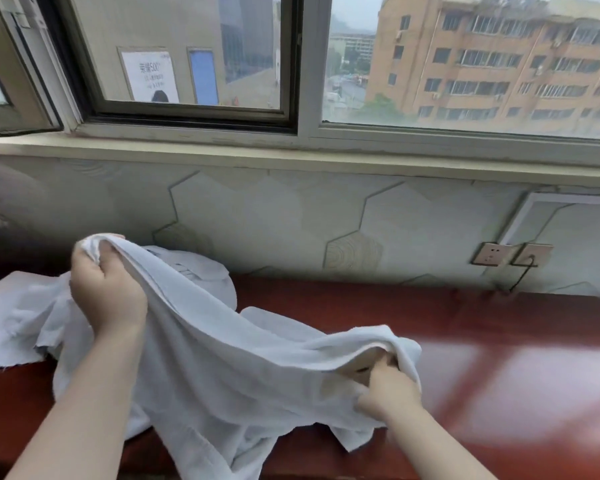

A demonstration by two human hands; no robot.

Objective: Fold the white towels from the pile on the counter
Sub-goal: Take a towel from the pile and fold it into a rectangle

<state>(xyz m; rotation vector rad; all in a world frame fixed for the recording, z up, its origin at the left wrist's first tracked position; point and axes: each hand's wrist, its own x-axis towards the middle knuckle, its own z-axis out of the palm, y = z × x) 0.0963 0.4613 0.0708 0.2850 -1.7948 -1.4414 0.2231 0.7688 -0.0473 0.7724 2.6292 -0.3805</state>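
Both hands grip one white towel (222,358) above the red table (430,323): my left hand (108,289) bunches a raised edge, my right hand (388,386) pinches another lower down. The pile (14,317) lies left. I should find true corners and pull taut before folding.

White towels (11,317) on red counter (430,317)

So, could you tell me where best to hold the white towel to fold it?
By its top edge, as now: left hand grips one bunched end, right hand the other, both from the near side. The white towel sags between them.
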